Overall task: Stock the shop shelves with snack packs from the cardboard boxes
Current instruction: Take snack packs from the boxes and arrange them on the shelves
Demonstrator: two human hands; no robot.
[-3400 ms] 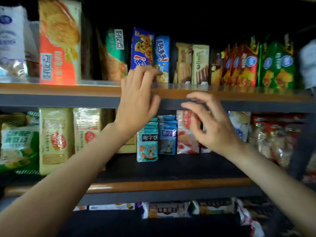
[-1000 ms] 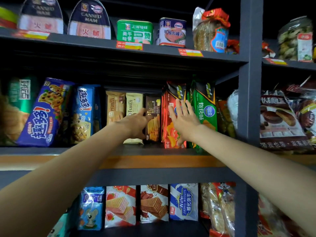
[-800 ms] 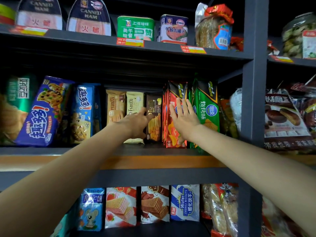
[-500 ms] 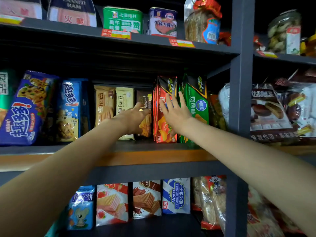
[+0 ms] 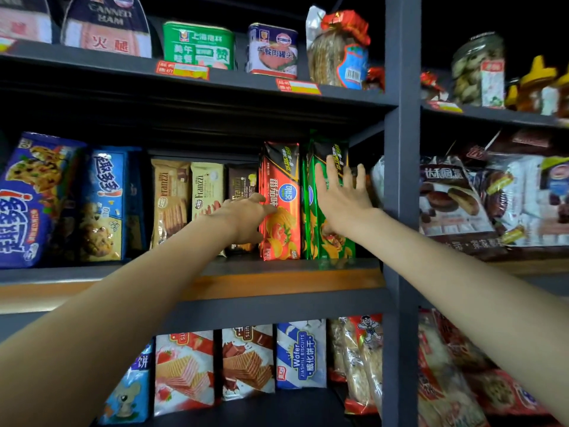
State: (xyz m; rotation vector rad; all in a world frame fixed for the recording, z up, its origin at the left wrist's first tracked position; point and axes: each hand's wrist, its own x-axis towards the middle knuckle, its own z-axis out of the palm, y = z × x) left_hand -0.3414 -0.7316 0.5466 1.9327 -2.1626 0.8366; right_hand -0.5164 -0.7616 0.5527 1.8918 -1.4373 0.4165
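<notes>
Your left hand (image 5: 246,217) curls against the tall red foil snack pack (image 5: 280,201); your right hand (image 5: 341,195), fingers spread, presses the green foil pack (image 5: 323,238) just right of it. Both stand shelved; no cardboard boxes show. Left of the red pack, beige packs (image 5: 171,201) read "Franzzi".

Red pack (image 5: 280,201), green pack (image 5: 320,229) — shelf edge (image 5: 277,283) seemingly orange.

- Red snack pack (image 5: 281,201) and green snack pack (image 5: 331,238): glossy plastic film that catches the light.
- Shelf (image 5: 277,285): matt dark grey frame with a smooth orange-brown, wood-look front strip.
- Green can (image 5: 198,46): printed metal, slight sheen.
- Jar (image 5: 475,70): clear, glass or plastic, cannot tell.
- Wafer packs (image 5: 246,362): shiny film.
</notes>
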